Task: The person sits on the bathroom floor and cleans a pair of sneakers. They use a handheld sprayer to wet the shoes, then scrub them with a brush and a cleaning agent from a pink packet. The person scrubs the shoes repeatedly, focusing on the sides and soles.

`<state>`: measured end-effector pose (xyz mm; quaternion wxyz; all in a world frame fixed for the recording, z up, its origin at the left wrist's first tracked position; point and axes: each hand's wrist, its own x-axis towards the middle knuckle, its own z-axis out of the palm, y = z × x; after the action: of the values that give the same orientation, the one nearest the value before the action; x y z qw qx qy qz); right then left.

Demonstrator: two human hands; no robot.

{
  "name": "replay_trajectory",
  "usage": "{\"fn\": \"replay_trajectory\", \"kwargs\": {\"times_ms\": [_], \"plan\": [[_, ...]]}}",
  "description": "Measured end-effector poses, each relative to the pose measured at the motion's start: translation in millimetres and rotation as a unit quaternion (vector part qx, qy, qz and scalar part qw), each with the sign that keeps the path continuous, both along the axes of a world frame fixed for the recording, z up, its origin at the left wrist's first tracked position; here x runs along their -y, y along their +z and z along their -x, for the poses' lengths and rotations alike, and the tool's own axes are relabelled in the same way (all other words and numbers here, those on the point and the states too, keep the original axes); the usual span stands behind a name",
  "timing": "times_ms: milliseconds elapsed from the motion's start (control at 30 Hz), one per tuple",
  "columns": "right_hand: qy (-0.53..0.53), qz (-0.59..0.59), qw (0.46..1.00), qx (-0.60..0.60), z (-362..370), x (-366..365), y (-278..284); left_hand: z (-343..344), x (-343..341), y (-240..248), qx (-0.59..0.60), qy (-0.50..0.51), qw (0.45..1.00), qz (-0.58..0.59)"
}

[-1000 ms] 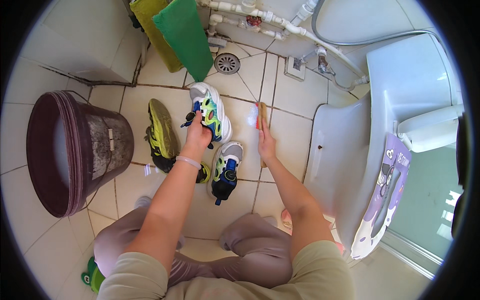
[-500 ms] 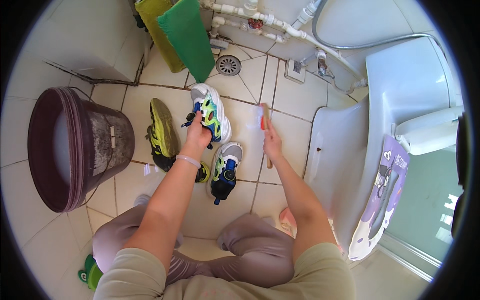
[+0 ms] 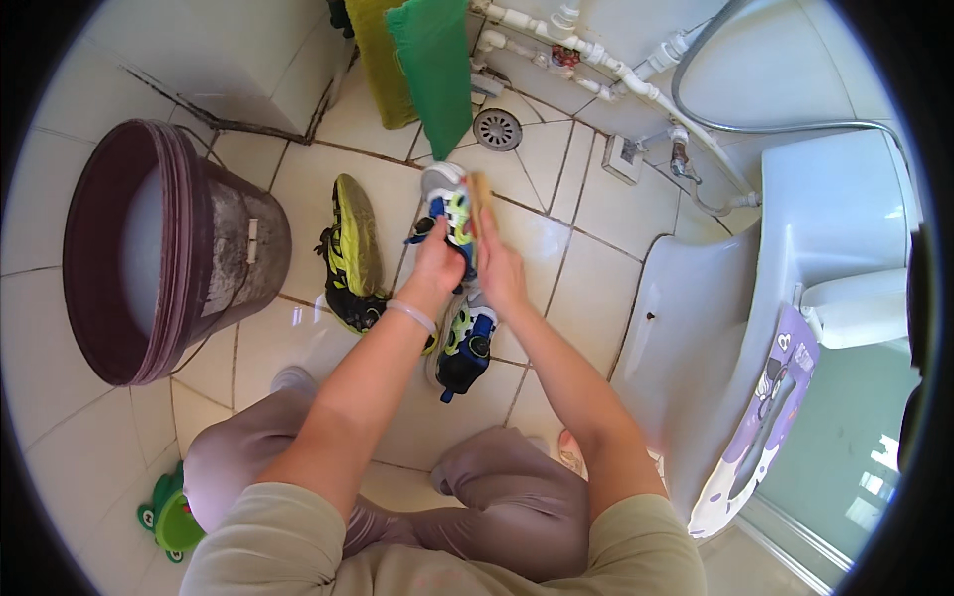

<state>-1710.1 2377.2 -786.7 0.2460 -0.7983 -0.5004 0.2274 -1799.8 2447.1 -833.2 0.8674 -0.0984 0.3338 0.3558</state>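
In my left hand (image 3: 440, 258) is a sneaker (image 3: 444, 183) in white, grey, blue and lime, gripped with the fingers closed around it and its toe pointing away from me. A wooden-backed scrub brush (image 3: 480, 191) lies against the shoe's right side, held by my right hand (image 3: 501, 266); its bristles are mostly hidden. Just below my hands, the matching sneaker (image 3: 465, 353) stands on the tiles, partly covered by my right hand. Left of them lies a black and yellow pair of shoes (image 3: 356, 243), one partly behind my left forearm.
A dark purple bucket (image 3: 234, 233) with cloudy liquid stands at the left. Green and yellow cloths (image 3: 434, 84) hang near a floor drain (image 3: 498, 129). White pipes (image 3: 616, 74) run along the far wall. At the right is a toilet (image 3: 686, 308); a green frog-shaped item (image 3: 174, 521) sits lower left.
My right hand has brought the brush leftward from beside the shoe onto its right side. The held sneaker is turned more upright. The whole view has shifted slightly.
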Motion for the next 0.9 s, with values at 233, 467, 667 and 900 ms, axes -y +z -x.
{"fn": "replay_trajectory", "kwargs": {"times_ms": [233,467,667,900], "plan": [[0.094,0.014,0.995,-0.032,11,37,4,10,-2,3,-0.092,-0.020,0.994,0.057],[0.059,-0.023,0.998,0.011,15,-1,-11,12,-11,-3,-0.079,-0.011,0.997,0.021],[0.048,0.015,0.997,0.051,-2,-14,-6,1,0,-11,-0.003,0.005,0.999,-0.033],[0.130,0.072,0.989,0.005,18,19,17,6,-9,12,-0.052,-0.021,0.998,0.035]]}}
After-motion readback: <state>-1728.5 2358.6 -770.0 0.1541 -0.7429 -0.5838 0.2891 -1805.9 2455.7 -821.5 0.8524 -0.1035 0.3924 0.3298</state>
